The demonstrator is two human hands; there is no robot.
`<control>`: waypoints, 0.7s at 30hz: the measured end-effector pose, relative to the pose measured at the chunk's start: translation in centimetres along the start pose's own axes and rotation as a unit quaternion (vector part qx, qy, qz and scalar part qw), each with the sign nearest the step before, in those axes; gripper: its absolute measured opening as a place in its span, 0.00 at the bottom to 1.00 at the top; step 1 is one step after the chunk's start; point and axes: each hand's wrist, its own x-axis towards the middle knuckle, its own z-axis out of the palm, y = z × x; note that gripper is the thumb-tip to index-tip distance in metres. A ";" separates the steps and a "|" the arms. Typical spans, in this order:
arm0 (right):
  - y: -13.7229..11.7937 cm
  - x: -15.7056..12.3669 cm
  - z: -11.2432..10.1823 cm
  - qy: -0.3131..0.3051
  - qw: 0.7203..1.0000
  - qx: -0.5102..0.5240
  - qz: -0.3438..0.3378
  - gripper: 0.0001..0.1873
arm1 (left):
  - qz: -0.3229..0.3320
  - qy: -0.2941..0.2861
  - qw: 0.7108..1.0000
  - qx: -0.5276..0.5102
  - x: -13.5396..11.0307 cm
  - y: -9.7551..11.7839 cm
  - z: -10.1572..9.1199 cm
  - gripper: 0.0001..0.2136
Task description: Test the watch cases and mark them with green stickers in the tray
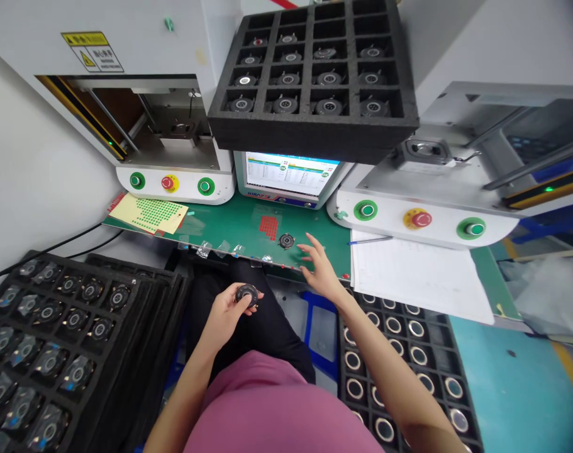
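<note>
A round black watch body, without a strap, is gripped between the thumb and fingers of my left hand, above my lap. My right hand reaches over the front edge of the green bench with its fingers spread and nothing in them. Just left of those fingertips, apart from them, a second watch body lies flat on the bench. Beside it on the green surface is a patch of small red stickers.
A black foam tray of watch bodies sits above the monitor, between two button-fitted machines. More foam trays stand at left and lower right. Papers, a pen and a yellow sticker sheet lie on the bench.
</note>
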 end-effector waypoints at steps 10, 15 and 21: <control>0.7 1.5 0.9 -0.043 0.999 -0.012 -0.028 0.31 | -0.008 0.002 1.000 -0.005 -0.2 -0.4 -0.1 0.13; -1.9 0.4 0.0 -0.046 0.999 -0.001 -0.029 0.29 | -0.018 0.014 0.999 -0.032 -0.1 -0.5 0.1 0.16; -10.1 -1.7 -2.0 0.044 0.977 0.208 0.000 0.21 | 0.001 0.027 0.997 -0.068 -1.1 0.6 0.7 0.14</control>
